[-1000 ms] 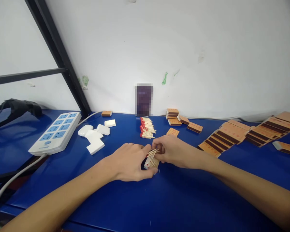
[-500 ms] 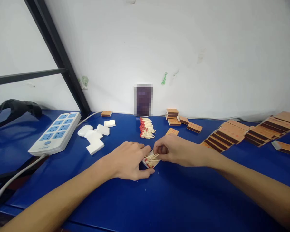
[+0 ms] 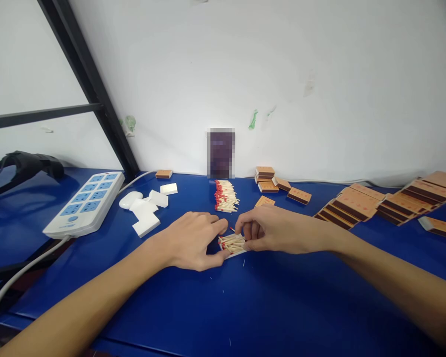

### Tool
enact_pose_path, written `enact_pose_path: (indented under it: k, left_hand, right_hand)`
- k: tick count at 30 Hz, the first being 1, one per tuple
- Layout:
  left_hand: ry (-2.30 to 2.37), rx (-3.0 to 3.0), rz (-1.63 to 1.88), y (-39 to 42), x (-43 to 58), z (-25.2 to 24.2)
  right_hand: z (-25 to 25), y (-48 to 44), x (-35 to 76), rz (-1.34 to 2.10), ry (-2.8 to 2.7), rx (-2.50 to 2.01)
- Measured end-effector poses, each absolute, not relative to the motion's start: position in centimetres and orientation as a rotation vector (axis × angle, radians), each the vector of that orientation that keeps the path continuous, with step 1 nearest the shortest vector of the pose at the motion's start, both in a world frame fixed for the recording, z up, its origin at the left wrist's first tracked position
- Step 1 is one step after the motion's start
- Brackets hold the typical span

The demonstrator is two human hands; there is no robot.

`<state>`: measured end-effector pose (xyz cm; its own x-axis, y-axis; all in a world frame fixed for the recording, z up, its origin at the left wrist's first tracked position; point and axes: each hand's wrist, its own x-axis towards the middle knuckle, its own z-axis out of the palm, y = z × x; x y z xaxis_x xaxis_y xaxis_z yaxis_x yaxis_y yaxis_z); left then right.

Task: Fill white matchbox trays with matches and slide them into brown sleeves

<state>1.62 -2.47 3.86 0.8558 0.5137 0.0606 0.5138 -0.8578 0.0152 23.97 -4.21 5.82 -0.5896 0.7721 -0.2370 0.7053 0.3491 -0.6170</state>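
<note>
On the blue table (image 3: 267,302) my left hand (image 3: 193,240) pinches the left end of a small white matchbox tray (image 3: 233,253) lying flat. A bundle of red-tipped matches (image 3: 231,243) rests in the tray. My right hand (image 3: 271,229) presses its curled fingers onto the right end of those matches. Behind my hands lies a loose pile of matches (image 3: 225,196).
Several white trays (image 3: 146,208) and a white power strip (image 3: 85,203) lie at the left. Brown matchboxes (image 3: 269,179) are stacked at the back; rows of brown box sleeves (image 3: 375,203) run along the right. A black metal frame (image 3: 89,84) leans against the wall.
The tray with matches, tilted up between my hands before, now lies flat on the table. The matches sit more evenly in it, and my right hand has settled on them.
</note>
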Motion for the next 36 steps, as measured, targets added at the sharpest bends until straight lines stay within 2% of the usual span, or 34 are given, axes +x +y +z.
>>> enact_pose_path:
  k: [18,27,36]
  left_hand:
    - [-0.783,-3.147,-0.131,-1.4,1.2,3.3]
    - [-0.819,-3.031,-0.390,-1.5,1.3,4.2]
    - [-0.849,-2.908,-0.839,-1.3,1.3,3.8]
  right_hand:
    - [4.9,-3.9,23.3,1.022,-2.489,-1.313]
    - [4.5,-4.2,23.2,0.866,-2.562,-1.291]
    - [4.8,-4.7,22.5,0.647,-2.622,-1.277]
